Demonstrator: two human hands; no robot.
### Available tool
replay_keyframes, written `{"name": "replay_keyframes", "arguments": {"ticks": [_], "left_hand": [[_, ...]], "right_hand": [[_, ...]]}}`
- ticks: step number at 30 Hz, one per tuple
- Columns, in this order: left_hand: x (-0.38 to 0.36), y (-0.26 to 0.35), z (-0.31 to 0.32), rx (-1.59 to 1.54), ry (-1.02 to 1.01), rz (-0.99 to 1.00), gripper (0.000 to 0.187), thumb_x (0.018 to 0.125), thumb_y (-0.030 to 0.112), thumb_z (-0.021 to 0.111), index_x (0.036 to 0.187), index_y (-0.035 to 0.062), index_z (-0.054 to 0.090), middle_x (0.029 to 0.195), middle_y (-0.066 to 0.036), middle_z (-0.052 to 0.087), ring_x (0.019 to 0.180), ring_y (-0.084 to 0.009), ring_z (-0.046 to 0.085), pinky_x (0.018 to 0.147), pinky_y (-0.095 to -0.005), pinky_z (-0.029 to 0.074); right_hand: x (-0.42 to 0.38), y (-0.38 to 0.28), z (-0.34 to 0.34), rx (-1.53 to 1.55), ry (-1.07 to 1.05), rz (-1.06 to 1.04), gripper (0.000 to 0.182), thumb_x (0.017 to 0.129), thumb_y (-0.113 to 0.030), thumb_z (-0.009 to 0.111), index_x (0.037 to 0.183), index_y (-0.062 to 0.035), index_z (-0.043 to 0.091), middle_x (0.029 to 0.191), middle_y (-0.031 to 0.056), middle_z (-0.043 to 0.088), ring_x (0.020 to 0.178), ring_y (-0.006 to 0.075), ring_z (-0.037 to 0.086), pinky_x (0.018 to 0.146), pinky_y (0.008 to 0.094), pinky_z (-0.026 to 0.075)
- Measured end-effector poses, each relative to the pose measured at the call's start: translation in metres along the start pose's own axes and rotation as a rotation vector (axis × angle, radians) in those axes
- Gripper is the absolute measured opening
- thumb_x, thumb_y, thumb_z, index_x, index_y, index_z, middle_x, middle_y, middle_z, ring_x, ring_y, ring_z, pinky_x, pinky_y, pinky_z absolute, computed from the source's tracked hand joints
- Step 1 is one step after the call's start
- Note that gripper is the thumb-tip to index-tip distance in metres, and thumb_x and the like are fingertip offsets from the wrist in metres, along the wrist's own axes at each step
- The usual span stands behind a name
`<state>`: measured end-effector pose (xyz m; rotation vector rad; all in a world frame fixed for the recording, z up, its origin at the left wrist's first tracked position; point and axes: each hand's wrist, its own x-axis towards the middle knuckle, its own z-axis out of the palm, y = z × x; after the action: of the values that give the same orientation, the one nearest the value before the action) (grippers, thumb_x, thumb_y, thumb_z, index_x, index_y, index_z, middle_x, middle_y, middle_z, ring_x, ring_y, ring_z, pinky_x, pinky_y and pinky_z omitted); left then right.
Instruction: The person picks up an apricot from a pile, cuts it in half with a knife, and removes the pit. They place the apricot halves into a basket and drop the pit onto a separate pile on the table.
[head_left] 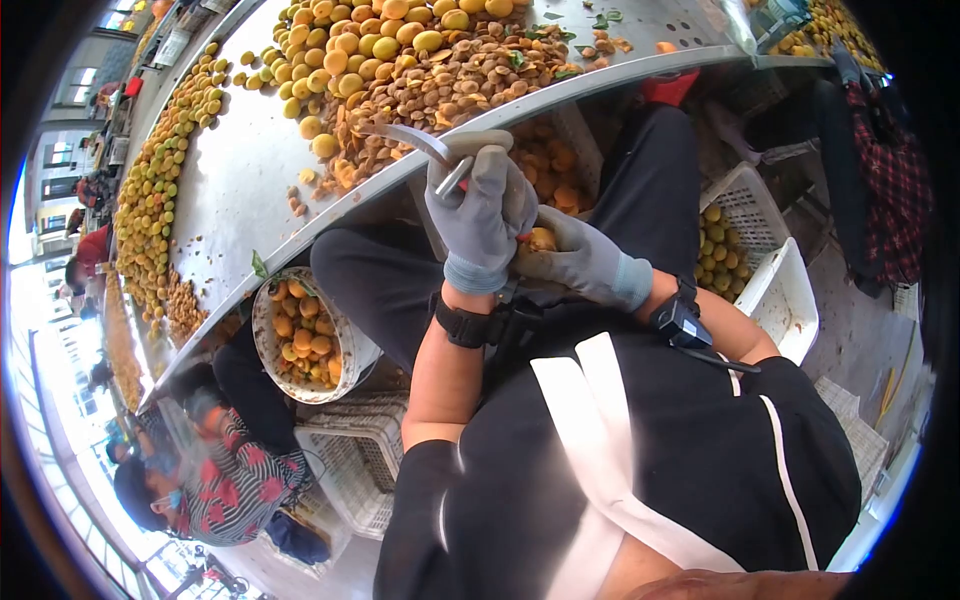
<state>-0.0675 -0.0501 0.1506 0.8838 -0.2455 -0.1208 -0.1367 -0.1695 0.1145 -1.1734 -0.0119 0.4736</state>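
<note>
My left hand, in a grey glove, is closed around a knife with a curved blade that points up and left over the table edge. A short metal piece with a bit of red shows between its fingers. Close beside it, my gloved right hand grips an orange apricot, partly covered by the fingers. Both hands are above my lap, near the table's front edge. Past the blade lies a heap of brown apricot pits, with whole apricots behind it.
A white bucket of apricots stands left of my knee, above stacked crates. Orange fruit fills a container under the metal table. A crate with green-yellow fruit is at right. Other people sit at left and right.
</note>
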Motion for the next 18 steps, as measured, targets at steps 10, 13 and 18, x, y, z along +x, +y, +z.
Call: {"name": "replay_keyframes", "arguments": {"ticks": [10, 13, 18], "left_hand": [[-0.008, 0.004, 0.009, 0.174, -0.023, 0.012, 0.020, 0.091, 0.014, 0.064, 0.104, -0.0008, 0.059, 0.066, -0.003, 0.059, 0.045, -0.0066, 0.049, 0.039, -0.0192, 0.036], [-0.006, 0.002, 0.008, 0.167, -0.037, 0.032, 0.022, 0.090, 0.014, 0.066, 0.105, -0.0005, 0.059, 0.070, -0.003, 0.061, 0.048, -0.0061, 0.052, 0.041, -0.0185, 0.037], [-0.005, 0.007, 0.015, 0.035, -0.039, -0.028, 0.018, 0.091, 0.012, 0.063, 0.103, -0.0010, 0.059, 0.064, -0.004, 0.058, 0.042, -0.0074, 0.047, 0.037, -0.0203, 0.035]], "right_hand": [[-0.012, -0.026, -0.004, 0.246, -0.113, 0.229, 0.040, 0.090, -0.024, 0.067, 0.120, -0.0052, 0.048, 0.103, 0.0031, 0.057, 0.086, 0.0069, 0.058, 0.072, 0.0212, 0.050], [-0.010, -0.009, -0.002, 0.299, -0.054, 0.104, 0.040, 0.091, -0.025, 0.065, 0.122, -0.0060, 0.048, 0.103, 0.0022, 0.056, 0.087, 0.0064, 0.057, 0.071, 0.0194, 0.049], [-0.015, -0.023, -0.011, 0.230, -0.134, 0.137, 0.039, 0.092, -0.025, 0.064, 0.122, -0.0054, 0.049, 0.106, 0.0030, 0.057, 0.090, 0.0070, 0.056, 0.074, 0.0203, 0.049]]}}
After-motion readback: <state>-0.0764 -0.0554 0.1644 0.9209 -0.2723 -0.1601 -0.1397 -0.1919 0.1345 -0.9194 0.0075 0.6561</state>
